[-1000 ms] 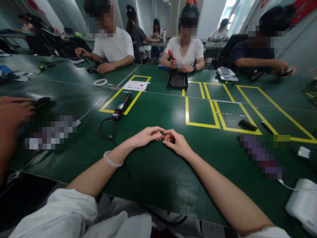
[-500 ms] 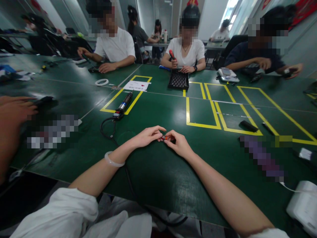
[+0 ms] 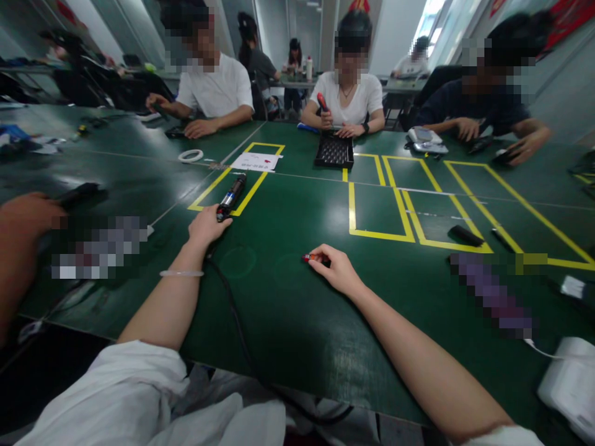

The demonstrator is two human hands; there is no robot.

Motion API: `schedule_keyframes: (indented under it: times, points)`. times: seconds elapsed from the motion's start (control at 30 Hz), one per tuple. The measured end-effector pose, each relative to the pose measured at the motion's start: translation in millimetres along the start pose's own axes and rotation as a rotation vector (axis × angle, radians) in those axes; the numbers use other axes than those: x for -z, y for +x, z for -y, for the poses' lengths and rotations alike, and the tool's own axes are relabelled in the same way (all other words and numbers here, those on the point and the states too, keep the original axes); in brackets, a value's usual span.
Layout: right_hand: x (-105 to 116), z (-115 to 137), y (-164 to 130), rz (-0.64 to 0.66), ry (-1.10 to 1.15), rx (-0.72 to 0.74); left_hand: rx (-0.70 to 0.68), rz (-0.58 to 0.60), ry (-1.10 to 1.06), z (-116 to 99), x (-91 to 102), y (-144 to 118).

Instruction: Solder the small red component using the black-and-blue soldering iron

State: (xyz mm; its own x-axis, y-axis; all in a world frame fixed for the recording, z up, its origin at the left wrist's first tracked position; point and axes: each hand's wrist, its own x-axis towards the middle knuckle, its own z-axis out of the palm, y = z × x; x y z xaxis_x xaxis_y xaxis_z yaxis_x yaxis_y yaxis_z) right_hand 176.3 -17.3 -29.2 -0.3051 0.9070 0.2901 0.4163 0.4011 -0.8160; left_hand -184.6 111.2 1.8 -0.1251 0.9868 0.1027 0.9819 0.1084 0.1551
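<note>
My right hand (image 3: 335,269) rests on the green table (image 3: 297,322) and pinches a small red and orange part (image 3: 310,257) at its fingertips. My left hand (image 3: 206,225) has reached forward and left to the near end of a corded electric screwdriver (image 3: 231,196), which lies across a yellow tape line. The fingers close around the tool's base, where its black cable (image 3: 232,310) runs back toward me. A pale bangle (image 3: 181,273) sits on my left wrist.
A black tray (image 3: 333,150) lies in front of a person across the table. A white card (image 3: 255,161) and a white ring (image 3: 190,155) lie at the back left. Small dark parts (image 3: 465,235) sit right. A white device (image 3: 567,384) is at near right.
My left hand left the small part and moved forward-left to the screwdriver's near end. My right hand kept the part and stayed in place.
</note>
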Motion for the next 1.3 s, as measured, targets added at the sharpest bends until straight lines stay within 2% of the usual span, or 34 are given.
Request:
schedule_keyframes:
  times: [0.17,0.37,0.6,0.77,0.93,1.13,1.3]
  points:
    - [0,1,0,0.001,0.005,-0.009,0.000,0.005,0.015,-11,1.3,-3]
    - [-1,0,2,-0.013,0.037,-0.017,-0.072,-0.024,0.030,-47,-4.1,-30]
    - [0,-2,1,-0.063,0.015,-0.022,-0.311,-0.037,0.034,-110,-6.8,-87]
    - [-1,-6,1,-0.093,-0.015,-0.022,-0.489,0.005,-0.023,-141,-7.1,-117]
    - [-4,-9,2,-0.091,-0.094,-0.014,-0.584,0.027,-0.059,-155,-8.2,-137]
    - [-4,-9,1,-0.062,-0.306,0.016,-0.615,0.026,-0.062,-160,-8.6,-144]
    - [-4,-9,2,-0.070,-0.256,0.011,-0.618,0.028,-0.068,-159,-8.4,-144]
